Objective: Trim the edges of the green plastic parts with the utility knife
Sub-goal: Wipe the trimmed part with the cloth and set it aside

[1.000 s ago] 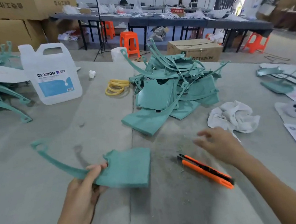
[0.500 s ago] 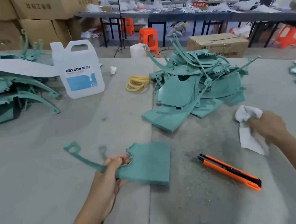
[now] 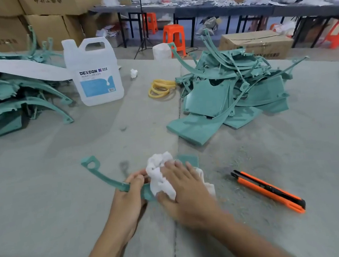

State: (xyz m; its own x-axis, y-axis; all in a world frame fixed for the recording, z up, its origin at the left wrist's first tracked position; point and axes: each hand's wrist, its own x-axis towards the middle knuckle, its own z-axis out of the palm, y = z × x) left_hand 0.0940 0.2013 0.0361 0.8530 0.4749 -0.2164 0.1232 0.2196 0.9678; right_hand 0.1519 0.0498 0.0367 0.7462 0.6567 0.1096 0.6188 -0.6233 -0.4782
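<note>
Green part (image 3: 107,180): flat panel w/ curved arm, loop end.

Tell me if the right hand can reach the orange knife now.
Probably yes. The utility knife lies bare on the table right of the right hand, nothing between them; the hand only has to leave the white cloth it presses on the green part.

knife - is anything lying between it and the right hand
Nothing visible: only bare table lies between the right hand and the knife to its right. That hand presses a cloth on the part, though.
</note>
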